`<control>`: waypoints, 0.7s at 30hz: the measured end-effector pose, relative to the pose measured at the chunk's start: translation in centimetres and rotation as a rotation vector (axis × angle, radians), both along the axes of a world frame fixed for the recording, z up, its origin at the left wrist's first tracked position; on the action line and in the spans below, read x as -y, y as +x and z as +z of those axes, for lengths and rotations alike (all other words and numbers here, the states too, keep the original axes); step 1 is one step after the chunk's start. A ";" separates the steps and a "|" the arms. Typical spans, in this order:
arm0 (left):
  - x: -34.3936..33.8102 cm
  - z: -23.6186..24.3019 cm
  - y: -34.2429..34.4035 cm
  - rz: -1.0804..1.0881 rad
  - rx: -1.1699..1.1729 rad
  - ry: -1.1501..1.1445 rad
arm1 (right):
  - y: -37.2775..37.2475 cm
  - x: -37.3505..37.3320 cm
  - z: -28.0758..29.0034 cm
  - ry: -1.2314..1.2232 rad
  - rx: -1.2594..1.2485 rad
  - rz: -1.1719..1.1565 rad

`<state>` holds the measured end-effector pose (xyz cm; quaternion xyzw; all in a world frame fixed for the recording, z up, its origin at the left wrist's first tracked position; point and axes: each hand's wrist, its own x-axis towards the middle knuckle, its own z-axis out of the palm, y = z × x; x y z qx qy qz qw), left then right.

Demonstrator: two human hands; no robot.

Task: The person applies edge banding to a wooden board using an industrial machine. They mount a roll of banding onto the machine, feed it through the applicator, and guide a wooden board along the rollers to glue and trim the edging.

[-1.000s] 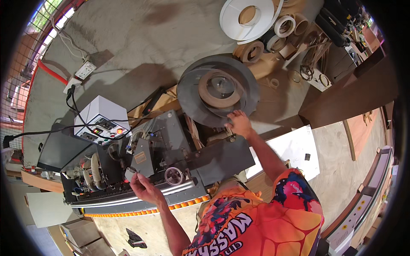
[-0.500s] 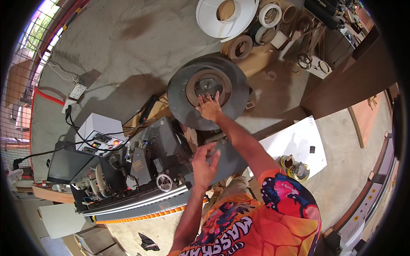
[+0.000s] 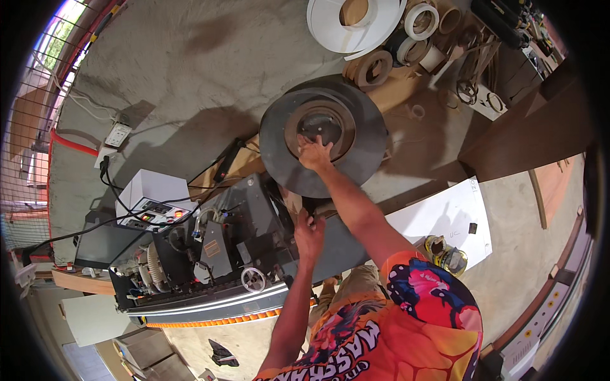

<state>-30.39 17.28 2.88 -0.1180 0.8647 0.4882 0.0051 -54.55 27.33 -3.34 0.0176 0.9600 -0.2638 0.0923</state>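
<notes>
A large dark grey round reel plate (image 3: 365,136) bears a brown roll of edge banding (image 3: 346,120) around a dark hub (image 3: 322,125). My right hand (image 3: 314,154) reaches over the plate, its fingertips on the near-left inner part of the roll by the hub, fingers stretched and thumb apart. Nearer to me, my left hand (image 3: 309,236) is closed with curled fingers, beside the dark edge-banding machine (image 3: 238,222) and just below a tan strip (image 3: 292,199). Whatever its fingers hold, if anything, is hidden.
A white control box (image 3: 152,193) with cables stands at the left, and a handwheel (image 3: 253,279) sits on the machine's front. More rolls (image 3: 373,68) and a white reel (image 3: 375,38) lie at the back. Tins (image 3: 450,259) stand on a white board (image 3: 476,222) at right.
My left hand has moved up toward the reel, its fingers going from spread to curled. My right hand has slid toward the hub's left side, its fingers closer together. The view has shifted slightly.
</notes>
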 end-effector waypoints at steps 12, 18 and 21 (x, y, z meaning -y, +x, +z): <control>-0.3 -4.1 -11.7 -0.070 -0.216 -0.302 | 3.5 -3.1 -3.2 0.123 -0.408 0.077; -0.4 -6.0 -18.4 -0.448 -0.215 -0.798 | 7.6 -7.5 -2.5 0.179 -0.418 0.259; -1.1 -6.7 -21.0 -0.458 -0.128 -0.911 | 7.7 -8.2 -2.2 0.179 -0.409 0.261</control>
